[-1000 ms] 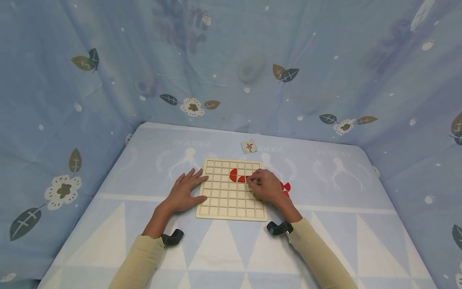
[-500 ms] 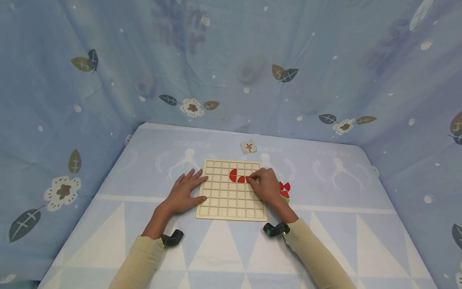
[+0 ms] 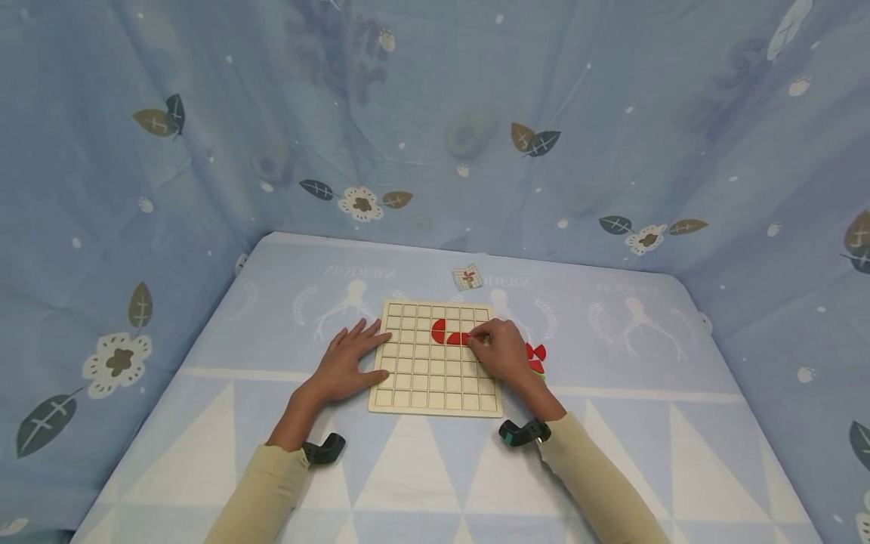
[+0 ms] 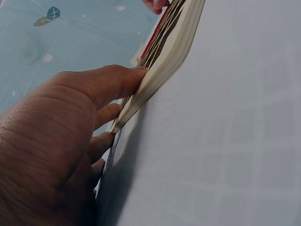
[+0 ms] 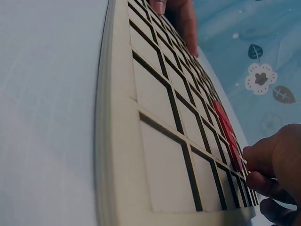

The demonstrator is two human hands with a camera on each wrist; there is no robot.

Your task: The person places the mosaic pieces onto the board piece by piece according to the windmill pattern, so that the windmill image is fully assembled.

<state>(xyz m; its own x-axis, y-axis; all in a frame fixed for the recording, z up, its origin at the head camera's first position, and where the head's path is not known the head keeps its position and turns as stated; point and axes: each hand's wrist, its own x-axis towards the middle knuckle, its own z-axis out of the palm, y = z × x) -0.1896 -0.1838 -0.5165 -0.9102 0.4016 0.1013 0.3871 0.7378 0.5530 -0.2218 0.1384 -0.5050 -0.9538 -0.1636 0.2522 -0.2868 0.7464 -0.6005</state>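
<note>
A pale wooden grid board lies on the table, its square cells bounded by raised ridges. My left hand rests along its left side with spread fingers, thumb and index fingertips on the edge. Near the board's right side, my right hand pinches a small red piece at a cell, its fingertips covering part of it. Left of that piece sit a red quarter-circle piece and two more stacked as a half circle. In the right wrist view the red pieces form a row by the fingertips.
Several loose red pieces lie right of the board, partly behind my right hand, with a bit of green beside them. A small pattern card with a red design lies beyond the board. Patterned blue curtains enclose the table.
My right hand has shifted very slightly to the right, and more of the red piece at its fingertips shows. Green is visible among the loose pieces. My left hand stays put.
</note>
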